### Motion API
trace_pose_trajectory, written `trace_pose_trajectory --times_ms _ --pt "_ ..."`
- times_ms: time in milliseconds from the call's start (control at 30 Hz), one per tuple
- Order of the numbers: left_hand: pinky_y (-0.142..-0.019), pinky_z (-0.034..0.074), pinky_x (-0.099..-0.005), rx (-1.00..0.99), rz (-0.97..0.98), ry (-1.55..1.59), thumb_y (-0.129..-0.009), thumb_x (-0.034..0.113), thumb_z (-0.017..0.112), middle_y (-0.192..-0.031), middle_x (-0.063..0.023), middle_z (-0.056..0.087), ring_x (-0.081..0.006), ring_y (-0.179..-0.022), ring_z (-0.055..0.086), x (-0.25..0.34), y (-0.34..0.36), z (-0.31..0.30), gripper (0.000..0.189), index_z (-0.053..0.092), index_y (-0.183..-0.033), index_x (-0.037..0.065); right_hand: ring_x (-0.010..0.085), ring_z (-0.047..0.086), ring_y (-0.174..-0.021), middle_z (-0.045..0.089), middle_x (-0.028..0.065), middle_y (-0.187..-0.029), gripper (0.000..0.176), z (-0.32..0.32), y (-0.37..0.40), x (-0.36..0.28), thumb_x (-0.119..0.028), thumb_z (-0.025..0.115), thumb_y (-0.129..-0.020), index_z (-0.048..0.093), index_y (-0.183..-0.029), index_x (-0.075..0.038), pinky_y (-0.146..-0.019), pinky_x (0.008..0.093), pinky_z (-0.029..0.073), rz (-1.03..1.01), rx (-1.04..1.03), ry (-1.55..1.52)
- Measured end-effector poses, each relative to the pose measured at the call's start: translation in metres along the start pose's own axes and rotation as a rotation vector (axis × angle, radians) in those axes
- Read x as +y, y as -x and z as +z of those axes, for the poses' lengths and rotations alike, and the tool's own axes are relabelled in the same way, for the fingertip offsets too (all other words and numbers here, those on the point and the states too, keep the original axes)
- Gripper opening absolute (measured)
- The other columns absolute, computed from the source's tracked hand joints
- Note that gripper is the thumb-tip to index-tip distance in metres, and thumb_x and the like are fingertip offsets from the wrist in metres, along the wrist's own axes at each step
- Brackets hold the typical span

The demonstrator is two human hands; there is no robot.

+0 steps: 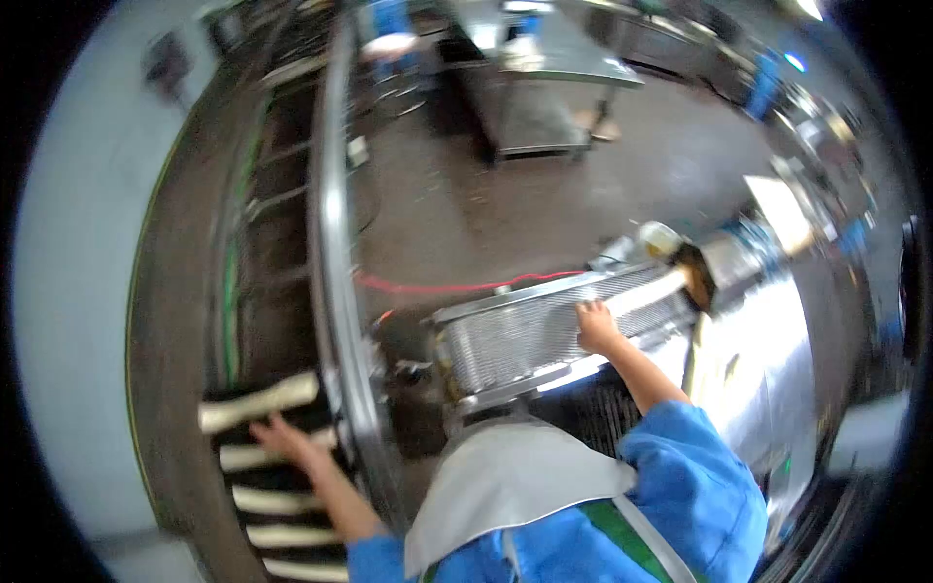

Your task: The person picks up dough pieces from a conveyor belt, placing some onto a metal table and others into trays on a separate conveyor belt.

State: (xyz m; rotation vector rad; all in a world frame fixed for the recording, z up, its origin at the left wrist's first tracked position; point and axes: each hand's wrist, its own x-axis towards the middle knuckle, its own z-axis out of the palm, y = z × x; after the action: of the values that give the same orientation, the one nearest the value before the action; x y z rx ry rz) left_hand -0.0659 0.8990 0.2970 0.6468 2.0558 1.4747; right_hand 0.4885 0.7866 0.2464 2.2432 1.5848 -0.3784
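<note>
Strips (260, 400), pale, judged soft and light, are touched by the spread left hand (282, 437), best lifted mid-length; the right hand (595, 328) is laid flat, empty, on the mesh conveyor (505, 342).

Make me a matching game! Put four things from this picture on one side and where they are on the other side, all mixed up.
Things:
1. left hand
2. right hand
3. red cable
4. steel table

Places:
A. lying on the floor
B. on the wire-mesh conveyor
C. far off, at the top of the view
D. at the pale sticks on the dark belt

Pairs: 1-D, 2-B, 3-A, 4-C
</note>
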Motion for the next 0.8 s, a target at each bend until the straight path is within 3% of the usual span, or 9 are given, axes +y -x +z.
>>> trace_pose_trajectory --times_ms 100,133,267,367,433,500,633,700,800 --pt "-0.111 0.029 -0.0509 -0.061 0.038 0.272 -0.093 0.033 0.053 -0.156 -0.0195 0.014 -0.037 -0.137 0.03 -0.022 -0.029 -0.001 0.077 0.01 -0.153 0.011 0.0334 0.023 -0.142 0.039 0.0113 -0.147 0.058 0.007 0.029 0.029 -0.026 0.063 -0.083 0.044 -0.138 -0.017 -0.107 0.0508 0.032 -0.04 0.036 0.012" --pt "-0.11 0.03 -0.0501 0.005 -0.136 0.201 -0.094 0.031 0.052 -0.154 -0.0203 0.018 -0.0371 -0.135 0.033 -0.028 -0.051 -0.002 0.076 0.008 -0.153 0.011 0.0312 0.033 -0.135 0.044 0.0093 -0.137 0.055 0.025 0.031 0.024 -0.013 0.065 -0.077 0.052 -0.129 -0.022 -0.1 0.0464 0.039 -0.019 0.246 -0.031" --pt "-0.105 0.037 -0.0504 0.055 -0.405 0.427 -0.094 0.03 0.052 -0.139 -0.0241 0.036 -0.0367 -0.125 0.043 -0.108 -0.148 -0.008 0.071 0.012 -0.148 0.006 0.0241 0.042 -0.127 0.049 0.0044 -0.133 0.052 0.027 0.027 0.009 -0.024 0.06 -0.085 0.047 -0.135 -0.017 -0.096 0.0519 0.041 0.012 0.254 0.017" --pt "-0.104 0.039 -0.0521 0.279 -0.502 0.262 -0.093 0.034 0.056 -0.139 -0.0262 0.036 -0.0382 -0.122 0.046 -0.044 -0.074 -0.004 0.075 0.014 -0.145 0.001 0.0227 0.051 -0.115 0.06 0.0015 -0.112 0.032 0.031 0.022 0.001 -0.027 0.058 -0.086 0.058 -0.116 -0.014 -0.093 0.0532 0.04 -0.006 0.375 0.058" --pt "-0.098 0.045 -0.0535 0.234 -0.473 0.284 -0.089 0.042 0.062 -0.136 -0.028 0.04 -0.0395 -0.117 0.05 -0.088 -0.09 -0.016 0.081 0.02 -0.142 -0.003 0.0213 0.052 -0.112 0.061 0.0015 -0.11 0.03 0.032 0.017 -0.004 -0.027 0.058 -0.085 0.058 -0.113 -0.015 -0.09 0.0521 0.04 -0.026 0.363 0.068" --pt "-0.093 0.048 -0.0529 0.253 -0.46 0.204 -0.089 0.044 0.061 -0.134 -0.0268 0.045 -0.039 -0.114 0.053 -0.05 -0.019 -0.014 0.076 0.031 -0.139 -0.005 0.0198 0.053 -0.108 0.061 0.0014 -0.107 0.028 0.025 0.014 -0.009 -0.027 0.059 -0.085 0.059 -0.111 -0.016 -0.088 0.051 0.04 -0.047 0.343 0.083" --pt "-0.093 0.046 -0.0525 0.197 -0.393 0.159 -0.094 0.04 0.053 -0.134 -0.0241 0.047 -0.0385 -0.115 0.052 -0.137 -0.022 -0.032 0.065 0.037 -0.138 -0.005 0.0231 0.055 -0.106 0.063 0.005 -0.103 0.028 0.014 0.006 -0.014 -0.023 0.068 -0.076 0.062 -0.102 -0.016 -0.086 0.0501 0.042 -0.095 0.366 -0.002" --pt "-0.094 0.045 -0.0525 0.165 -0.428 0.098 -0.096 0.036 0.051 -0.133 -0.0239 0.047 -0.0385 -0.117 0.051 -0.108 0.012 -0.043 0.061 0.036 -0.139 -0.005 0.0301 0.06 -0.097 0.065 0.007 -0.099 0.031 -0.008 0.004 -0.005 -0.015 0.072 -0.07 0.062 -0.099 -0.015 -0.082 0.0478 0.047 0.052 0.235 -0.47" --pt "-0.097 0.043 -0.0578 0.44 -0.359 0.022 -0.093 0.031 0.059 -0.146 -0.0196 0.03 -0.0402 -0.125 0.044 -0.097 0.035 -0.044 0.062 0.031 -0.146 0.013 0.0241 0.063 -0.083 0.065 0.0088 -0.095 0.042 0.015 0.0 0.055 -0.008 0.072 -0.07 0.06 -0.11 -0.007 -0.079 0.037 0.052 0.091 0.467 -1.759"
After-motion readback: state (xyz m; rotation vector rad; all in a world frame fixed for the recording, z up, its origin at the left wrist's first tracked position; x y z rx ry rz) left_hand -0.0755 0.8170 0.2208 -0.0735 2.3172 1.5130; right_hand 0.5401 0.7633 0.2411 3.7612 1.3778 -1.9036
